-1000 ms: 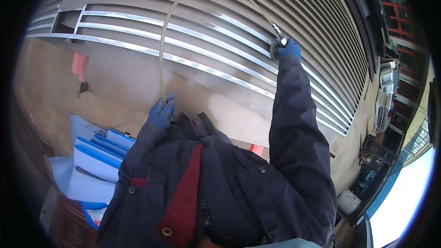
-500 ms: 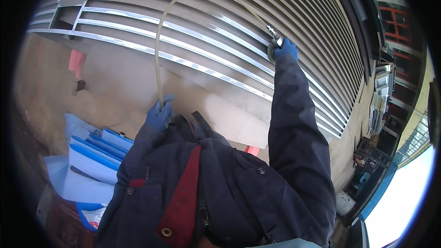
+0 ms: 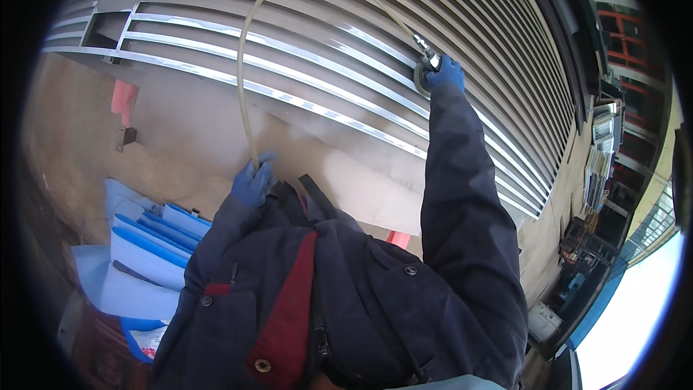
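Note:
My right hand [image 3: 447, 74], in a blue glove, is wrapped round an air sander [image 3: 427, 58] with a round pad [image 3: 421, 79]. The pad rests against the slats of a long metal slatted panel [image 3: 303, 54]. From the tool's metal fitting a clear yellowish hose [image 3: 242, 65] arcs up and over to the left. My left hand [image 3: 253, 179], also gloved in blue, grips that hose near my body. Several near slats gleam bright, while those farther off look dull and grey-brown.
Blue and white foam sheets [image 3: 148, 245] are stacked at the lower left. A red support piece [image 3: 123, 100] stands under the panel's left end. Flat frames [image 3: 598, 155] lean at the right, near red metal racking [image 3: 624, 36] and a white box [image 3: 543, 321].
My right hand has shifted the sander slightly left and away from me along the slats. The hose arc has moved a little left and upward; my left hand stays nearly in place.

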Available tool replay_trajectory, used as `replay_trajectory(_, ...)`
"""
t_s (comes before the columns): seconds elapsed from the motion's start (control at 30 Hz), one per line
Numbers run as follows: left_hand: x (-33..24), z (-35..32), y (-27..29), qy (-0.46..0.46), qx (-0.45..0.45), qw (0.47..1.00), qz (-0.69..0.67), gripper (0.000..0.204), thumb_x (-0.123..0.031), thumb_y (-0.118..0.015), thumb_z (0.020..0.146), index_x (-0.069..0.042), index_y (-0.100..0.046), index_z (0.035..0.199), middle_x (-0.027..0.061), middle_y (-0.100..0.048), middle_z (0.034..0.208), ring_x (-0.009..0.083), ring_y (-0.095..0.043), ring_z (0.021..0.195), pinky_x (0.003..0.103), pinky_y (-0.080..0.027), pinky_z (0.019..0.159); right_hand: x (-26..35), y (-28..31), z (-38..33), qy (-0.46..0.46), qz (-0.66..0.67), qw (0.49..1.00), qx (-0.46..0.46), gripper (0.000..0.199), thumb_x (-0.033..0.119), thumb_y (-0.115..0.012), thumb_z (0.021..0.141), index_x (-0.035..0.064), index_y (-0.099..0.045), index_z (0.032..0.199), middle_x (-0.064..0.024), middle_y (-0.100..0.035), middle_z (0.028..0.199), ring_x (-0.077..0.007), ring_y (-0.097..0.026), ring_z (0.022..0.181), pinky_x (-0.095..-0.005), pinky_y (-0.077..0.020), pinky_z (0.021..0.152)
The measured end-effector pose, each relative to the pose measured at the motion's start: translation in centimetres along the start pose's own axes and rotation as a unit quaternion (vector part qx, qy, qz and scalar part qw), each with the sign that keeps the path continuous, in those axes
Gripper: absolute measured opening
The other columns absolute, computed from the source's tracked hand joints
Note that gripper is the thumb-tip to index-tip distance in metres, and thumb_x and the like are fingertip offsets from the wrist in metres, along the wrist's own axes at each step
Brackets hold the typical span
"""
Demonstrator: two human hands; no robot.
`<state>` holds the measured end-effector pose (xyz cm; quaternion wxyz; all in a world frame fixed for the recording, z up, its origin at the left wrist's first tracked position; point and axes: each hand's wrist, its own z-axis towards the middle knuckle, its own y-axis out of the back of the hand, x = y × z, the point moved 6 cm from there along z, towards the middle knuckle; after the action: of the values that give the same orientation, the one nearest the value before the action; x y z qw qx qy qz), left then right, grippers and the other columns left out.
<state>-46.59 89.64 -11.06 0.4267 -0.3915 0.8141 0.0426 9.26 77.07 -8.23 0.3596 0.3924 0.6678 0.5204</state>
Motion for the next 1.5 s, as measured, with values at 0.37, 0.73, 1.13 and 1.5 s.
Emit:
replay_trajectory(0.37,0.1,0.1,-0.1,-0.009,-0.018,1.0,0.004,0.037,-0.023,-0.053,0.113,-0.006,-0.058,0.145,-0.0023,-0.056,0.078,0.0037,-0.047,0.064,0.021,-0.039,0.057,-6.9,0.0,0.3,-0.08,-0.014,0.997,0.013,0.07,0.042,-0.087,0.076,0.0159,-0.063,0.136,-0.0234,-0.065,0.134,-0.0444,-0.064,0.126,-0.0505,-0.0524,0.108)
replay_trajectory(0.73,-0.5,-0.3,-1.0,0.03,-0.009,0.999,0.034,0.036,-0.025,-0.054,0.112,-0.009,-0.061,0.144,-0.0018,-0.059,0.079,0.0028,-0.047,0.061,0.022,-0.039,0.055,-4.4,-0.5,-0.5,-0.054,0.003,0.998,0.01,0.051,0.04,-0.078,0.087,0.02,-0.066,0.132,-0.0193,-0.061,0.138,-0.0417,-0.061,0.13,-0.0501,-0.0544,0.105)
replay_trajectory(1.13,-2.7,-1.4,0.4,-0.013,-0.056,0.997,0.045,0.035,-0.024,-0.051,0.114,-0.008,-0.059,0.144,-0.0007,-0.061,0.081,0.0044,-0.052,0.065,0.021,-0.044,0.06,9.9,0.8,-0.9,0.022,0.018,0.999,0.019,0.06,0.044,-0.079,0.085,0.0239,-0.063,0.139,-0.0194,-0.059,0.142,-0.0424,-0.057,0.134,-0.05,-0.052,0.109)
replay_trajectory(1.5,0.9,-1.4,2.5,0.001,-0.028,0.999,-0.036,0.037,-0.025,-0.055,0.113,-0.007,-0.058,0.146,-0.0013,-0.058,0.08,0.0024,-0.047,0.061,0.02,-0.038,0.054,1.2,1.1,-0.4,-0.055,-0.009,0.998,0.031,0.063,0.054,-0.079,0.087,0.0171,-0.064,0.136,-0.0206,-0.062,0.138,-0.0412,-0.063,0.13,-0.0509,-0.0536,0.106)
